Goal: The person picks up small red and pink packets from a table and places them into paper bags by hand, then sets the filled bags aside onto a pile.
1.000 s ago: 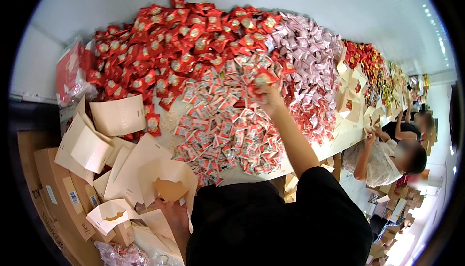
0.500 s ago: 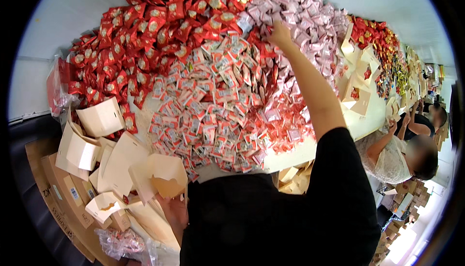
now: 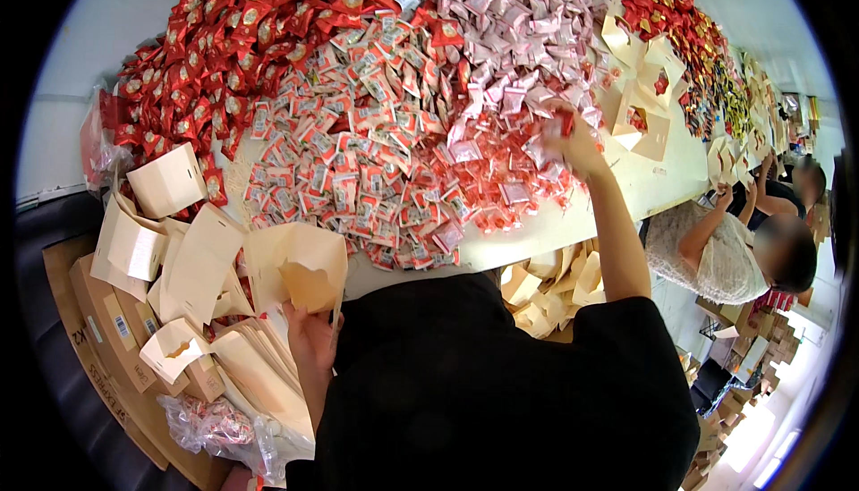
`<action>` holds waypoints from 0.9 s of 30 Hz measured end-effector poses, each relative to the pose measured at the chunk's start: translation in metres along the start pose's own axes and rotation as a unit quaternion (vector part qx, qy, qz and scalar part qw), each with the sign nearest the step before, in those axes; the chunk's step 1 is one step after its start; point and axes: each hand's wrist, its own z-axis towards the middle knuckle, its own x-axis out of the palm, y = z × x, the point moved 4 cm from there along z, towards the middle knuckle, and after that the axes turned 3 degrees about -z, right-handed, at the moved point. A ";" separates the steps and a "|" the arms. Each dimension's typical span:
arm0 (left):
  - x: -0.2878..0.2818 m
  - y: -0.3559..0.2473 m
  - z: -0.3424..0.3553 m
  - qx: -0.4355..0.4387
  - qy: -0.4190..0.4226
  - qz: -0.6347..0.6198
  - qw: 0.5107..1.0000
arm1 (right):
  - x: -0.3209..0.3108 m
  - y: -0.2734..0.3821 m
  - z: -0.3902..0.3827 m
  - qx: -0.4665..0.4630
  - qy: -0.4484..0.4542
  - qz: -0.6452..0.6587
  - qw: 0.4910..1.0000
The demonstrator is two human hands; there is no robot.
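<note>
My left hand (image 3: 312,337) grips the lower edge of an open cream paper box (image 3: 313,245) with a cut-out in its front wall. My right hand (image 3: 577,147) reaches over the table at the edge of the pink packets (image 3: 514,26), just above the red clear-wrapped sweets (image 3: 501,169). Its fingers are bent together and partly blurred; what they hold, if anything, I cannot make out. Between my two hands spreads a heap of small red-and-white sachets (image 3: 358,151). Behind them on the left lie many larger red packets (image 3: 215,53).
Folded cream boxes (image 3: 201,258) and brown cartons (image 3: 116,325) crowd the left side, with a clear plastic bag (image 3: 219,428) below. More open boxes (image 3: 640,120) stand right of the heaps. An open carton of cream boxes (image 3: 559,285) sits under the table edge. Two people (image 3: 716,254) work at far right.
My right hand has drawn back from the far pink packets toward the near right, over the red sweets. The left hand keeps its hold on the box. The whole view has shifted slightly.
</note>
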 end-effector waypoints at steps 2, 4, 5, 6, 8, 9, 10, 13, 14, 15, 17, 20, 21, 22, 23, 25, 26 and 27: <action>-0.007 0.011 0.005 -0.026 0.000 -0.009 1.000 | -0.002 -0.020 -0.047 0.085 0.031 0.018 0.996; -0.012 0.024 0.008 -0.042 0.001 0.006 0.999 | -0.001 -0.046 -0.083 0.092 0.006 -0.040 0.995; -0.015 0.030 0.008 -0.049 0.001 0.013 0.999 | 0.005 -0.056 -0.099 0.064 0.016 -0.107 0.992; -0.013 0.035 0.010 -0.057 0.002 0.018 0.998 | 0.011 -0.080 -0.114 -0.011 -0.010 -0.173 0.985; -0.013 0.048 0.015 -0.068 0.004 0.024 0.997 | 0.040 -0.083 -0.142 -0.041 0.010 -0.240 0.970; -0.014 0.052 0.016 -0.076 -0.005 0.027 0.997 | 0.049 -0.084 -0.149 -0.076 0.003 -0.281 0.957; -0.014 0.057 0.017 -0.085 -0.014 0.031 0.996 | 0.058 -0.087 -0.152 -0.110 -0.004 -0.320 0.941; -0.004 0.066 0.021 -0.069 -0.028 0.135 0.988 | 0.095 -0.092 -0.145 -0.117 -0.058 -0.310 0.942; 0.002 0.070 0.023 -0.057 -0.029 0.184 0.981 | 0.106 -0.093 -0.139 -0.141 -0.053 -0.343 0.927; 0.007 0.072 0.023 -0.055 -0.025 0.198 0.978 | 0.117 -0.095 -0.132 -0.164 -0.047 -0.374 0.912; 0.020 0.076 0.023 -0.047 -0.015 0.225 0.973 | 0.132 -0.105 -0.118 -0.212 -0.057 -0.454 0.864; 0.041 0.078 0.025 -0.034 0.031 0.247 0.968 | 0.129 -0.110 -0.105 -0.171 -0.043 -0.473 0.863; 0.046 0.079 0.029 -0.030 0.035 0.265 0.963 | 0.124 -0.108 -0.103 -0.219 -0.053 -0.456 0.861; 0.052 0.079 0.031 -0.023 0.032 0.281 0.959 | 0.123 -0.095 -0.103 -0.201 -0.056 -0.381 0.901; 0.061 0.078 0.031 -0.017 0.030 0.297 0.954 | 0.121 -0.079 -0.108 -0.181 -0.058 -0.304 0.933; 0.073 0.080 0.036 -0.004 0.044 0.316 0.948 | 0.117 -0.035 -0.118 -0.095 -0.054 -0.113 0.988; 0.079 0.083 0.039 0.001 0.064 0.324 0.944 | 0.115 -0.018 -0.119 -0.247 -0.109 -0.033 0.962; 0.082 0.085 0.042 0.007 0.081 0.332 0.940 | 0.120 0.007 -0.123 -0.269 -0.096 0.027 0.958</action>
